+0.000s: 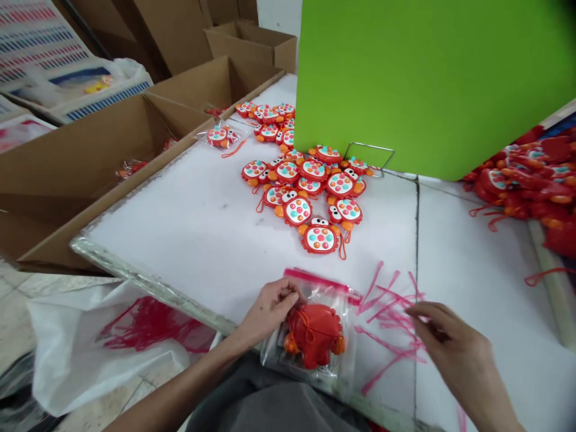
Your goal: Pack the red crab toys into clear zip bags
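My left hand [270, 309] pinches the upper left corner of a clear plastic bag [335, 288] with a pink seal strip. Inside the bag lies a red crab-shaped toy [315, 333], back side up, at the table's near edge. My right hand [454, 345] hovers to the right over several loose pink strips [387, 306], its fingers curled together at one of them. Further back on the white table [189, 222] sits a heap of the same crab toys [310, 186], face up with coloured buttons.
A green board [427, 78] stands at the back on a wire stand. More red toys [531, 174] pile up at the right. Open cardboard boxes [90, 156] line the left side, one bagged toy [220, 137] near them. A white bag with pink strips [135, 330] lies on the floor.
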Tool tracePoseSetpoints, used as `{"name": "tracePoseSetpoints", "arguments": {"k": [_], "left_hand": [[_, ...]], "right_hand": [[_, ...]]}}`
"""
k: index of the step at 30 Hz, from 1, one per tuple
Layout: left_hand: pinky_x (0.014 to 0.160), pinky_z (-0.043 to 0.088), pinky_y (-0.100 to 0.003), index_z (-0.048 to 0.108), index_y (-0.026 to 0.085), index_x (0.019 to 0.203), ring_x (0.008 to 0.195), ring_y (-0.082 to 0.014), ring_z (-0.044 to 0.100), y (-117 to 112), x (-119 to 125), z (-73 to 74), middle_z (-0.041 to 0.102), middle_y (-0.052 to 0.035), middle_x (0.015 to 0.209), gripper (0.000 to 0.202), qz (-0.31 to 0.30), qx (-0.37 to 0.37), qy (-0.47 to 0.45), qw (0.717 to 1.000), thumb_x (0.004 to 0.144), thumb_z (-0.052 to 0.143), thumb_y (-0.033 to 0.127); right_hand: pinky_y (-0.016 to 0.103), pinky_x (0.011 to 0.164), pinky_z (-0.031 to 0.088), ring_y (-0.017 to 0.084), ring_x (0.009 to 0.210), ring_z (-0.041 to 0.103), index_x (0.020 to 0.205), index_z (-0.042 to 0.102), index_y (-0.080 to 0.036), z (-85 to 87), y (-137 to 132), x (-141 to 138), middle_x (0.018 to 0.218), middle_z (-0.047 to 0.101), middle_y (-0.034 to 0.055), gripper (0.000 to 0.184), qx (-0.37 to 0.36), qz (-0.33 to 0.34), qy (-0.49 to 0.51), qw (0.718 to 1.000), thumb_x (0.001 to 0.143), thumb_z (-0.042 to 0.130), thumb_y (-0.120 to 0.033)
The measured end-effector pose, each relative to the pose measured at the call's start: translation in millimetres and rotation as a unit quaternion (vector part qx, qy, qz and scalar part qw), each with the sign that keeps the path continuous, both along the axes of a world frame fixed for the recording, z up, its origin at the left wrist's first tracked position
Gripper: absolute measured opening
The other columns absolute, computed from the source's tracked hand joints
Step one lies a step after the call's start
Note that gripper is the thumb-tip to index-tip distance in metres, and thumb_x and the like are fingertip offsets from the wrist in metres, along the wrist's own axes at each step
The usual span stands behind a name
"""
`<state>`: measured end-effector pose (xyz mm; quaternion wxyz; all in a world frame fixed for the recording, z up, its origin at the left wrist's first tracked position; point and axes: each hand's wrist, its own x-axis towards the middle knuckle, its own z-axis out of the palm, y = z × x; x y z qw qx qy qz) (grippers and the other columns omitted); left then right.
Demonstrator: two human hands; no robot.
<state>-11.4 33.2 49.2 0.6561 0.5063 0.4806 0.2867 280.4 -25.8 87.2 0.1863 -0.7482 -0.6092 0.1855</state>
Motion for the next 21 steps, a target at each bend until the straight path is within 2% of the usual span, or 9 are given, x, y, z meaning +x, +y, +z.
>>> {"name": "tracePoseSetpoints", "arguments": {"k": [2, 4, 7, 9, 15, 18, 21], "left_hand": [[0.068, 0.045, -0.026, 0.058, 0.014, 0.081, 0.074, -0.0168, 0.061, -0.5, -0.9, -1.2, 0.066, -0.0060, 0.079, 0.015, 0.004, -0.003, -0.006, 1.000, 0.081, 0.049, 0.026], [0.070, 0.045, -0.027, 0.057, 0.014, 0.081, 0.076, -0.0173, 0.061, -1.4, -2.2, -1.8, 0.067, -0.0062, 0.081, 0.015, 0.007, -0.012, -0.010, 1.000, 0.081, 0.049, 0.026], [0.073, 0.045, -0.028, 0.056, 0.014, 0.081, 0.081, -0.0181, 0.062, -2.8, -4.8, -0.6, 0.067, -0.0068, 0.083, 0.014, 0.009, -0.026, -0.013, 1.000, 0.081, 0.049, 0.026], [0.075, 0.045, -0.029, 0.055, 0.015, 0.080, 0.082, -0.0183, 0.062, -3.7, -7.2, 0.4, 0.068, -0.0068, 0.083, 0.013, 0.011, -0.034, -0.023, 0.999, 0.081, 0.050, 0.027], [0.074, 0.046, -0.032, 0.050, 0.019, 0.090, 0.075, -0.0162, 0.063, -4.1, -14.9, -1.9, 0.068, -0.0037, 0.082, 0.013, 0.014, -0.067, -0.078, 0.995, 0.083, 0.049, 0.030], [0.075, 0.045, -0.030, 0.056, 0.016, 0.079, 0.080, -0.0169, 0.061, -3.0, -17.1, -3.8, 0.066, -0.0039, 0.081, 0.011, 0.019, -0.049, -0.054, 0.997, 0.081, 0.048, 0.024], [0.073, 0.044, -0.028, 0.056, 0.015, 0.069, 0.084, -0.0190, 0.061, -2.8, -19.7, -4.0, 0.065, -0.0038, 0.077, 0.013, 0.035, -0.059, -0.047, 0.997, 0.076, 0.046, 0.019]], "right_hand": [[0.028, 0.053, 0.045, 0.015, 0.052, 0.056, 0.085, 0.064, -0.023, -7.6, 14.7, -24.8, 0.074, 0.066, 0.0040, 0.024, -0.068, 0.053, 0.099, 0.991, 0.079, 0.051, -0.041], [0.029, 0.051, 0.046, 0.016, 0.052, 0.056, 0.089, 0.065, -0.020, -22.3, 26.3, -43.5, 0.072, 0.068, 0.0040, 0.027, -0.132, 0.071, 0.179, 0.972, 0.077, 0.055, -0.042], [0.029, 0.061, 0.048, 0.019, 0.066, 0.062, 0.088, 0.064, -0.016, -42.6, 34.5, -59.5, 0.077, 0.068, 0.0055, 0.025, -0.163, 0.063, 0.313, 0.933, 0.073, 0.061, -0.036], [0.028, 0.062, 0.046, 0.018, 0.068, 0.061, 0.080, 0.063, -0.015, -47.5, 34.2, -63.5, 0.071, 0.066, 0.0035, 0.018, -0.161, 0.056, 0.373, 0.912, 0.073, 0.061, -0.032], [0.022, 0.050, 0.033, 0.009, 0.053, 0.043, 0.073, 0.059, -0.016, -36.8, 21.8, -60.8, 0.059, 0.050, -0.0037, 0.011, -0.127, 0.032, 0.431, 0.893, 0.075, 0.060, -0.027], [0.022, 0.046, 0.025, 0.008, 0.048, 0.033, 0.071, 0.061, -0.016, -39.3, 17.9, -59.4, 0.053, 0.042, -0.0053, 0.011, -0.130, 0.015, 0.452, 0.883, 0.076, 0.056, -0.025], [0.022, 0.046, 0.021, 0.008, 0.047, 0.029, 0.070, 0.062, -0.016, -44.4, 17.4, -60.4, 0.050, 0.037, -0.0058, 0.012, -0.135, 0.010, 0.456, 0.880, 0.075, 0.052, -0.021]]}}
